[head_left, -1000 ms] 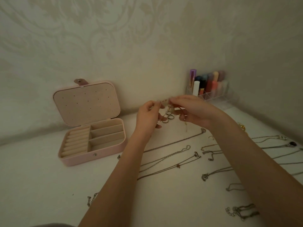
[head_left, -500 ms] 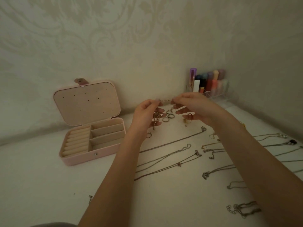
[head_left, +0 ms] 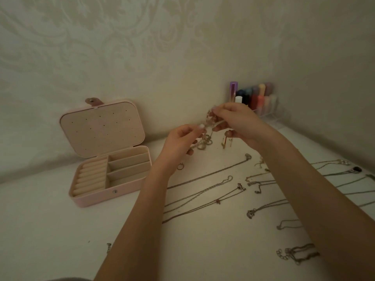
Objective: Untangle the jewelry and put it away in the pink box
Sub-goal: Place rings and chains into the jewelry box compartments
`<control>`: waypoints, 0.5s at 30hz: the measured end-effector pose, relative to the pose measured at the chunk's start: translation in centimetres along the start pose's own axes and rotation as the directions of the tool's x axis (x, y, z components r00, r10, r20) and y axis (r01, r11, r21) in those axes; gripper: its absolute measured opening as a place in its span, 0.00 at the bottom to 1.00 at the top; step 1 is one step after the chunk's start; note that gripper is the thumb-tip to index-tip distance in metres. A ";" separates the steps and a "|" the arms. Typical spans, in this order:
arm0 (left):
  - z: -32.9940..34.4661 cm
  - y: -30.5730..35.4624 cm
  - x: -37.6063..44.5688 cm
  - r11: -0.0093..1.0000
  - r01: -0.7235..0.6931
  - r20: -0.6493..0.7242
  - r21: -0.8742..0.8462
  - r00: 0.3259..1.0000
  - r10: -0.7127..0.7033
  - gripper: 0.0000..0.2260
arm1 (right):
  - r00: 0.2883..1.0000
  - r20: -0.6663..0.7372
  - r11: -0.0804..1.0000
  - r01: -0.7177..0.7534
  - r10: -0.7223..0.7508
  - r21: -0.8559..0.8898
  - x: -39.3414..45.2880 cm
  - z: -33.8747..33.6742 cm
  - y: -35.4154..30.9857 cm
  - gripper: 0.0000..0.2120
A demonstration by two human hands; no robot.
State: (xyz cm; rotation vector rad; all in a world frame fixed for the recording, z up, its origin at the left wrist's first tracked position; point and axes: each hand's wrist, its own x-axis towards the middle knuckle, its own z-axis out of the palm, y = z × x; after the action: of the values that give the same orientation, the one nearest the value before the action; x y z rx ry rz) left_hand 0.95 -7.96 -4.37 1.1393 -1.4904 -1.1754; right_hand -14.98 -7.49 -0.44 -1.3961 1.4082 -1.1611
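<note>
The pink box (head_left: 95, 197) stands open at the left on the white surface, lid leaning back against the wall, its ring rolls and three compartments showing. Above the surface, my left hand (head_left: 180, 142) and my right hand (head_left: 237, 122) both pinch a tangled piece of jewelry (head_left: 207, 136) between them; small rings and a pendant hang from it. My right hand is higher than my left. Several straightened chains (head_left: 205, 195) lie below and to the right of my hands. A loose ring (head_left: 180, 166) lies under my left wrist.
A clear organiser with coloured lipstick tubes (head_left: 255, 98) stands in the corner behind my right hand. More chains and pendants (head_left: 345, 171) spread along the right edge, and a bunched chain (head_left: 296, 254) lies near the front right. Patterned walls close the back and right.
My right hand has lifted its end of the tangle higher and my left hand has dropped slightly, so the piece now slants between them. A ring now lies on the surface under my left wrist.
</note>
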 end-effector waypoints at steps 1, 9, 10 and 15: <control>-0.1 -0.1 0.0 1.000 -0.009 0.016 0.006 1.000 0.009 0.03 | 1.000 -0.016 1.000 0.003 -0.003 0.017 0.0 -0.1 -0.1 0.11; 0.4 -0.3 0.1 0.993 -0.097 0.070 0.073 0.993 0.092 0.06 | 0.999 -0.016 0.994 0.041 -0.040 0.104 0.1 -0.6 -0.4 0.10; 0.6 -0.3 0.1 0.993 -0.106 0.084 0.059 0.991 0.100 0.05 | 0.999 0.019 0.994 0.043 -0.045 0.101 0.1 -0.4 -0.4 0.10; 0.8 -0.6 0.3 0.996 -0.087 0.067 -0.026 0.994 0.088 0.03 | 0.993 0.089 0.994 0.074 -0.081 0.084 -0.1 0.3 -0.6 0.10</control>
State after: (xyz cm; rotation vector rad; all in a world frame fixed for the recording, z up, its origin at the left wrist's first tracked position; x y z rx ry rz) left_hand 0.15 -8.17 -5.10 1.0170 -1.5589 -1.1788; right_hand -14.52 -7.39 0.08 -1.4395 1.2393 -1.1750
